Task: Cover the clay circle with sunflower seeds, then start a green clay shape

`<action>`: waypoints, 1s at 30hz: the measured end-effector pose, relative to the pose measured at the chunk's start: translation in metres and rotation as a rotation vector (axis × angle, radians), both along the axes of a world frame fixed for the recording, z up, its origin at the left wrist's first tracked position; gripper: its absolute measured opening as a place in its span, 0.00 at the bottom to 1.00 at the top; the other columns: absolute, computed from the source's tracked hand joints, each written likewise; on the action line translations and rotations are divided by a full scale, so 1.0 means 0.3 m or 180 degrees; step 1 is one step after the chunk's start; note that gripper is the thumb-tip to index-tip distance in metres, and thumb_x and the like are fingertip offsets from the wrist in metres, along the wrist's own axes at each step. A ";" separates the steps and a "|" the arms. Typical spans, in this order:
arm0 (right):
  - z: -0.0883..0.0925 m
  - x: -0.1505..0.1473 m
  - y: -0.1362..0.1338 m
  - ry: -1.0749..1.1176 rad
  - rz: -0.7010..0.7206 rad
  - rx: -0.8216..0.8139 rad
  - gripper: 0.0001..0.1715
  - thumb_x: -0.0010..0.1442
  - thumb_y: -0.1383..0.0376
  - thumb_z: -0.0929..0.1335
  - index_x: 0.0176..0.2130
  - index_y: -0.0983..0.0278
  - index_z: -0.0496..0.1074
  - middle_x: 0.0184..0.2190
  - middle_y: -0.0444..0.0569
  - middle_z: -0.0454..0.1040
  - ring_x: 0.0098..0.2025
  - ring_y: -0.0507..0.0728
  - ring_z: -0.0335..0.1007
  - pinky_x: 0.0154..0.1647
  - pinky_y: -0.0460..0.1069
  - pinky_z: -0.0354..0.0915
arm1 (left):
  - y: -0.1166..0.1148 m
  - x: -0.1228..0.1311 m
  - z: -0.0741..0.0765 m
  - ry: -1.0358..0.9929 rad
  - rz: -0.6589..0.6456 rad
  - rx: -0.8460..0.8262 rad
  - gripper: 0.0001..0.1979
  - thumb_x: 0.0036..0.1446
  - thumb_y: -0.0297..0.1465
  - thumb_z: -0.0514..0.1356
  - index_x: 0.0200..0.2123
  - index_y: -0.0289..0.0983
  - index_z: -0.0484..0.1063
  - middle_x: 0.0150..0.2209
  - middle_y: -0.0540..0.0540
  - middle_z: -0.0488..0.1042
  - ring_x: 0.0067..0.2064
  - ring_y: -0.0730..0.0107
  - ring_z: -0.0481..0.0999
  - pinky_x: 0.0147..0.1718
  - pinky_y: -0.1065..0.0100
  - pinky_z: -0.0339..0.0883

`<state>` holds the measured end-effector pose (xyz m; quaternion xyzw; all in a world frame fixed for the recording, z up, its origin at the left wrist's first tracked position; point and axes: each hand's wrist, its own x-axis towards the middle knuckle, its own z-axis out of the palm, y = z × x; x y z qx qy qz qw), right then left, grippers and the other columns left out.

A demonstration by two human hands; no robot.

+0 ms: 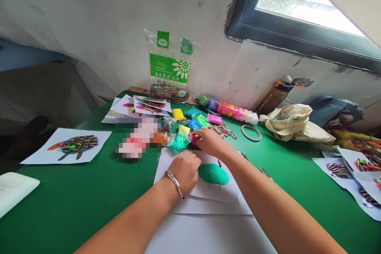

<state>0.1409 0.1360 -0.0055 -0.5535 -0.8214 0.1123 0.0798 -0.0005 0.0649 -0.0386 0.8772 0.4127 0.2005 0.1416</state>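
My left hand (186,170) sits on a sheet of white paper (181,170) with its fingers curled and pressed together, just beside a green clay oval (213,174). I can't tell from here whether it grips anything underneath. A silver bangle (175,183) circles that wrist. The oval lies on the paper just ahead of and to the right of this hand, with thin dark seed tips showing at its edges (too small for me to count with confidence).

My right hand (210,143) reaches farther forward, its fingertips drawn together and pinching a bit of pink clay (194,138). Right beside those fingertips, on the left, is a teal clay packet (179,144), and a blue clay packet (194,124) lies just ahead. Past it are a yellow clay block (178,114) and a pink clay packet (214,118).

Just beyond my right hand, a loose pile of striped sunflower seeds (222,130) sits on the green surface (74,202), with a grey rubber ring (251,133) off to its right. Farther ahead, a row of clay tubes (229,109) and a green-labelled seed bag (169,63) stand against the wall. To the left of both hands, a finished seed-and-clay bird picture (67,147) lies on the surface beside a pixelated patch (138,138). To the right are a cream cloth bag (294,123) and a bottle (276,95).
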 end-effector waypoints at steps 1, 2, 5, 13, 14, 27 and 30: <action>0.005 -0.001 0.001 -0.0017 -0.0015 0.0011 0.13 0.60 0.64 0.63 0.40 0.61 0.76 0.35 0.50 0.75 0.36 0.55 0.68 0.34 0.46 0.58 | 0.000 0.000 -0.001 0.0023 -0.0003 0.0004 0.11 0.53 0.20 0.52 0.31 0.34 0.74 0.34 0.42 0.76 0.41 0.60 0.74 0.43 0.62 0.68; 0.011 -0.002 0.002 -0.0030 -0.0033 0.0029 0.14 0.60 0.63 0.63 0.41 0.61 0.76 0.35 0.51 0.75 0.37 0.56 0.69 0.34 0.46 0.58 | 0.000 0.000 -0.002 0.0041 0.0002 0.0001 0.11 0.53 0.20 0.52 0.31 0.35 0.74 0.35 0.42 0.76 0.41 0.60 0.74 0.44 0.61 0.68; 0.036 -0.016 0.006 -0.0058 -0.0069 0.0088 0.17 0.61 0.61 0.63 0.46 0.61 0.74 0.38 0.52 0.75 0.37 0.57 0.69 0.33 0.47 0.59 | -0.001 0.001 -0.004 0.0088 0.0030 -0.0002 0.12 0.52 0.19 0.53 0.34 0.35 0.75 0.37 0.41 0.77 0.44 0.59 0.74 0.46 0.61 0.68; 0.070 -0.171 0.107 -0.0058 0.0207 0.0123 0.15 0.59 0.65 0.61 0.39 0.61 0.76 0.36 0.49 0.77 0.35 0.55 0.69 0.31 0.46 0.57 | 0.001 0.008 0.011 0.0283 0.0002 0.0033 0.13 0.51 0.18 0.52 0.30 0.34 0.75 0.32 0.41 0.77 0.36 0.59 0.75 0.38 0.62 0.69; 0.075 -0.197 0.123 -0.0056 0.0199 0.0132 0.16 0.60 0.66 0.60 0.38 0.62 0.76 0.36 0.49 0.77 0.35 0.55 0.69 0.30 0.46 0.56 | 0.001 0.008 0.013 0.0302 -0.0010 0.0036 0.12 0.50 0.18 0.52 0.29 0.34 0.74 0.31 0.41 0.77 0.36 0.59 0.75 0.37 0.62 0.69; 0.055 -0.322 0.005 -0.0389 0.0887 0.0459 0.18 0.53 0.54 0.68 0.42 0.59 0.73 0.41 0.51 0.73 0.44 0.63 0.66 0.41 0.53 0.60 | 0.003 0.027 -0.115 0.0208 0.0023 0.0196 0.27 0.55 0.23 0.54 0.59 0.35 0.62 0.57 0.37 0.68 0.57 0.45 0.66 0.54 0.52 0.58; 0.022 -0.316 0.007 -0.0444 0.0866 0.0516 0.15 0.54 0.62 0.67 0.43 0.61 0.72 0.42 0.52 0.72 0.44 0.62 0.66 0.42 0.54 0.59 | 0.001 0.029 -0.122 0.0177 0.0047 0.0223 0.27 0.55 0.22 0.53 0.59 0.31 0.62 0.58 0.34 0.67 0.56 0.42 0.67 0.55 0.50 0.55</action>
